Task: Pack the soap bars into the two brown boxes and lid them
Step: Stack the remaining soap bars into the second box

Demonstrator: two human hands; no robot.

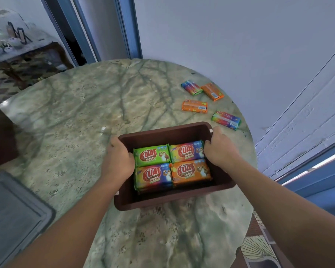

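Two bare forearms come in from the bottom edge, no sleeves showing anywhere. The left hand [118, 161] and right hand [219, 149] wear nothing (no rings, watch or gloves), nails short where visible.

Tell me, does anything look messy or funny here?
Nothing is spilled or broken. The brown box sits turned at an angle on the table, gripped by the left hand and right hand. Four soap bars lie scattered at the far right, each pointing a different way. The box has no lid yet.
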